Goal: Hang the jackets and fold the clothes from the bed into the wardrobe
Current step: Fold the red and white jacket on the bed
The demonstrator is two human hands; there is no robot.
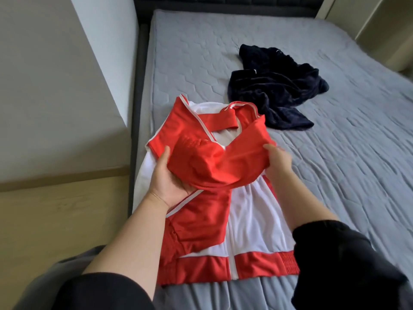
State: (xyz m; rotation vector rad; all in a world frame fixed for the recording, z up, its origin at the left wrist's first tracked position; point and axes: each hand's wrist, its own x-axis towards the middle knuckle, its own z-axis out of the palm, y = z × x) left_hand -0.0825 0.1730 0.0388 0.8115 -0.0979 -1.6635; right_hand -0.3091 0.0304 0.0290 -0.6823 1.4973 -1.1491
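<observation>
A red and white track jacket (252, 220) lies spread on the near left part of the bed, its hem toward me. A red sleeve is drawn across the jacket's chest. My left hand (167, 180) grips the bunched cuff end of that sleeve from below, palm up. Farther up the same sleeve, my right hand (279, 159) holds the fabric with its fingers tucked under the cloth. A crumpled dark navy garment (277, 90) lies beyond the jacket, near the middle of the bed.
The bed has a grey quilted mattress cover (346, 164) and a dark frame (134, 153) along its left side. Wood floor (67, 220) and a pale wall (55, 74) lie to the left. Light furniture (384, 30) stands at the far right.
</observation>
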